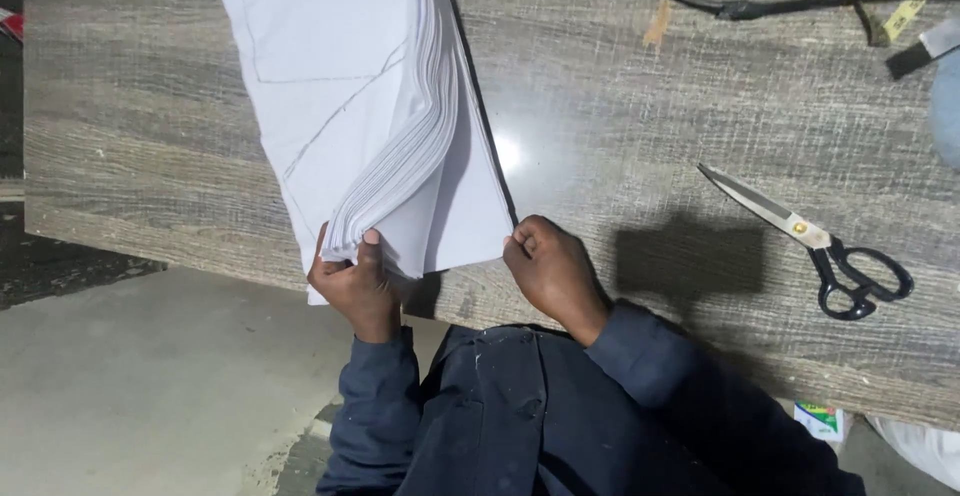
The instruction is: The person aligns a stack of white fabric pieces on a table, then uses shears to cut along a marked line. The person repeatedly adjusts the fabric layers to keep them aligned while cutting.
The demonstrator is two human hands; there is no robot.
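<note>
A thick stack of white fabric layers with faint pencil lines drawn on top lies on the wood-grain table, reaching over its near edge. My left hand grips the near end of the upper layers, thumb on top, lifting them so they bow upward. My right hand pinches the near right corner of the lower layers against the table edge. Both arms wear dark blue sleeves.
Black-handled scissors lie on the table to the right of my hands. A black cable and a yellow measuring tape cross the far right. Concrete floor shows below the table's edge at left.
</note>
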